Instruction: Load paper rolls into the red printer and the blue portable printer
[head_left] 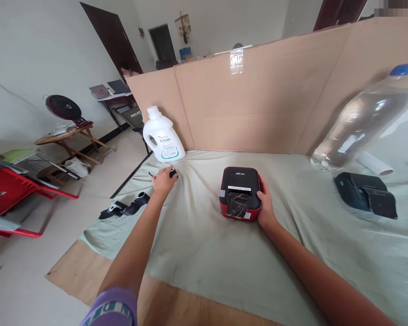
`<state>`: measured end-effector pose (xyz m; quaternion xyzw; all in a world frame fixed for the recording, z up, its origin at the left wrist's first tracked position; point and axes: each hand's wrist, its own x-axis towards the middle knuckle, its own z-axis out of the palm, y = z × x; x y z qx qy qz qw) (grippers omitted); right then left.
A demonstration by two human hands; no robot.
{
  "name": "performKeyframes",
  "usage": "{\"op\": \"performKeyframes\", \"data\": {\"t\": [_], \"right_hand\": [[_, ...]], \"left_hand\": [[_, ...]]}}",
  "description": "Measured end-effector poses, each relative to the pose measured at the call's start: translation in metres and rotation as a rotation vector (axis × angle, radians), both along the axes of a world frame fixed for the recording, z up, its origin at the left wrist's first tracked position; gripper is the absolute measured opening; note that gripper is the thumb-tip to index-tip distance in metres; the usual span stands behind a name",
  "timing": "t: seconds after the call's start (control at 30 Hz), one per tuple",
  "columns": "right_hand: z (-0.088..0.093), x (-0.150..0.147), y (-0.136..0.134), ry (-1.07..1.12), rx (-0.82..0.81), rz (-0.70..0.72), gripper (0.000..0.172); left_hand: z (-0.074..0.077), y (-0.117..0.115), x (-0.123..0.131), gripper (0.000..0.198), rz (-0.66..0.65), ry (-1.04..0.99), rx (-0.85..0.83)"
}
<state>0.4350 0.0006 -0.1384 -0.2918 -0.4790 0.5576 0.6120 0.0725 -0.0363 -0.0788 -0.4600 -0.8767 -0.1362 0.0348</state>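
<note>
Near the foot of a white jug, my left hand [163,182] is closed around a small black roll [173,172] with a white core; my fingers partly cover it. My right hand [265,203] grips the right side of a black and red label printer [242,181], which sits on the cloth. From the printer's front slot hangs a black, marble-patterned strip [237,205]. Left of my left forearm lie more black rolls [122,208], partly unwound, at the cloth's left edge.
The white jug [165,140] stands before a cardboard screen [245,104]. At the right are a big clear bottle [357,122] with a blue cap, a black device [365,194] and a white tube [376,164]. Pale green cloth [204,253] covers the wooden table.
</note>
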Motion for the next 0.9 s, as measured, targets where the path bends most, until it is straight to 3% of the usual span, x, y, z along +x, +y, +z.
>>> {"op": "performKeyframes", "data": {"t": [0.13, 0.27, 0.37, 0.5, 0.67, 0.9], "right_hand": [[-0.003, 0.0, 0.003, -0.033, 0.027, 0.001, 0.056], [-0.003, 0.002, 0.004, -0.084, 0.055, -0.007, 0.055], [0.0, 0.002, 0.002, -0.085, 0.05, -0.003, 0.054], [0.002, 0.002, 0.002, -0.089, 0.044, -0.001, 0.053], [-0.002, 0.001, 0.004, -0.098, 0.064, -0.014, 0.049], [-0.004, 0.002, 0.007, -0.087, 0.063, -0.012, 0.053]], "left_hand": [[0.001, 0.006, -0.009, 0.042, -0.041, 0.026, -0.094], [0.015, 0.0, -0.002, 0.036, -0.037, 0.031, -0.094], [0.028, -0.024, 0.007, 0.033, -0.043, 0.001, -0.033], [0.039, -0.084, 0.022, 0.031, -0.117, -0.015, 0.074], [0.032, -0.148, 0.024, 0.029, -0.06, 0.042, 0.02], [0.014, -0.163, -0.001, 0.034, 0.088, -0.059, -0.057]]}}
